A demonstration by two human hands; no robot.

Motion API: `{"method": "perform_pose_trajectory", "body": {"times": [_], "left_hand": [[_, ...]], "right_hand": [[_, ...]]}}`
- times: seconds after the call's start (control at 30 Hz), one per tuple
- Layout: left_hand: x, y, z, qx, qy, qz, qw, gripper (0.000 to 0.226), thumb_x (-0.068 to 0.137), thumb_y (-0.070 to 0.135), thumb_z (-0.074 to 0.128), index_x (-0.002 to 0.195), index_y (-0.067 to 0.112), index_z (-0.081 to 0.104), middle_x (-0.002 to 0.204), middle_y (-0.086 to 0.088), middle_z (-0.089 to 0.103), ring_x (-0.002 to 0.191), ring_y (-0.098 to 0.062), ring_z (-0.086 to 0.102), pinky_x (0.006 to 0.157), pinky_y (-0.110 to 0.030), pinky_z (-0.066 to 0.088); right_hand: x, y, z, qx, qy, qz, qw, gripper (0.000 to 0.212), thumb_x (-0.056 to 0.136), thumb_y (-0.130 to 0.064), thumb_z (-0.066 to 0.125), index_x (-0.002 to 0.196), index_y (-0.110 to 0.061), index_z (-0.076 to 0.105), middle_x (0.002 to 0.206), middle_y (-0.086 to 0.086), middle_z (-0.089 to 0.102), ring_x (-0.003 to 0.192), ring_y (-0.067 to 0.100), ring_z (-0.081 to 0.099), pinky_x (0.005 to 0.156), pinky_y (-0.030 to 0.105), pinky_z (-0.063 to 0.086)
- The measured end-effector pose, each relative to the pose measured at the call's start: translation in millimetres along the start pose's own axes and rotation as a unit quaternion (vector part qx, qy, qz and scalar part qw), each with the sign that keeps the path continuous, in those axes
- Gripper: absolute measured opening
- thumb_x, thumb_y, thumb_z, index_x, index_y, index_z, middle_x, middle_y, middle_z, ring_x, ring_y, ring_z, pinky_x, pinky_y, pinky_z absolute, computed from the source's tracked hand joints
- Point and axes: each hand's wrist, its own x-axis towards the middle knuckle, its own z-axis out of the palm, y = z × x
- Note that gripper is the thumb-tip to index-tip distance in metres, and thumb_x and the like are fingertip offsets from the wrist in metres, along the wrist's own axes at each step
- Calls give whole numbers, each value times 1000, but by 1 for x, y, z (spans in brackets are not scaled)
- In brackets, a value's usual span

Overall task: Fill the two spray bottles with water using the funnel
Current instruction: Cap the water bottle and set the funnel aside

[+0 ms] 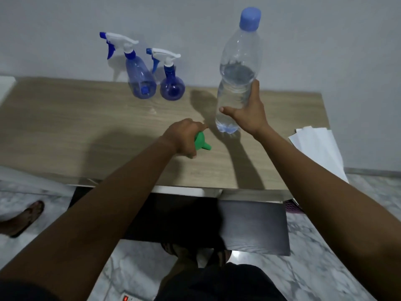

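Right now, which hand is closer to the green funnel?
Left. The left hand grips the green funnel; the right hand is apart from it, off to its right, holding the water bottle.

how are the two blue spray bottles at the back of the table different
The tall translucent blue plastic spray bottle has a long tapered body; the short translucent blue plastic spray bottle right of it has a round bulb body. The tall one's white trigger head sits higher and looks bigger than the short one's. Both stand upright on the wooden table, heads screwed on, blue nozzles pointing left.
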Motion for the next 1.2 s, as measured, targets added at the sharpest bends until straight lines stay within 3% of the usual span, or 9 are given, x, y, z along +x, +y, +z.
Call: {"method": "perform_pose_trajectory", "body": {"times": [0.1, 0.27, 0.43, 0.57, 0.77, 0.93, 1.07, 1.2], "left_hand": [[0, -3, 0, 26, 45, 21, 998, 79, 59, 24, 79, 134, 24, 56, 125, -3, 64, 114, -25, 58, 89, -33, 50], [2, -11, -3, -51, 123, -28, 991, 63, 54, 39, 78, 115, 26, 67, 109, 0, 66, 106, -23, 58, 79, -30, 48], [15, -23, 0, -155, 221, -113, 956, 61, 55, 57, 75, 109, 30, 68, 106, 2, 60, 106, -24, 49, 91, -40, 49], [24, -26, 8, -201, 262, -181, 926, 62, 59, 70, 66, 109, 32, 68, 105, 4, 67, 104, -26, 53, 93, -43, 48], [49, -20, -1, -252, 313, -240, 884, 48, 70, 60, 72, 111, 36, 65, 106, 6, 66, 110, -28, 45, 92, -42, 42], [98, -17, 1, -209, 324, -266, 883, 50, 74, 62, 69, 114, 33, 63, 127, 4, 50, 114, -30, 39, 92, -44, 32], [122, -20, 10, -132, 332, -266, 895, 50, 75, 64, 65, 114, 32, 61, 120, 6, 58, 107, -28, 45, 88, -47, 36], [137, -24, 15, -111, 344, -262, 895, 43, 75, 59, 67, 107, 30, 62, 102, 5, 69, 94, -26, 61, 80, -42, 49]], "right_hand": [[-3, -2, 2, -3, 7, 9, 1000, 90, 65, -30, 89, 136, -20, 34, 126, -4, 60, 112, 19, 61, 91, 35, 55], [-1, -4, -2, -15, 13, 16, 1000, 87, 65, -25, 93, 132, -18, 37, 116, -4, 62, 103, 19, 62, 81, 28, 53], [3, -6, 0, -29, 14, 18, 999, 89, 65, -25, 93, 133, -21, 36, 114, -4, 62, 102, 20, 62, 88, 39, 55], [6, -5, 2, -31, 35, 16, 999, 93, 63, -29, 94, 137, -28, 38, 117, -9, 62, 104, 16, 62, 91, 36, 55], [27, -5, 12, -39, 77, 17, 996, 92, 58, -40, 92, 137, -30, 46, 118, -7, 68, 106, 20, 67, 92, 45, 57], [67, -4, 22, -39, 111, 1, 993, 87, 59, -35, 92, 134, -28, 47, 113, -10, 67, 103, 20, 67, 89, 45, 57], [94, -1, 24, -46, 119, -9, 992, 82, 64, -32, 92, 132, -25, 46, 105, -14, 62, 98, 16, 64, 88, 40, 58], [108, 3, 23, -62, 96, -25, 993, 84, 66, -35, 91, 133, -24, 41, 112, -11, 59, 101, 14, 59, 87, 32, 55]]}}
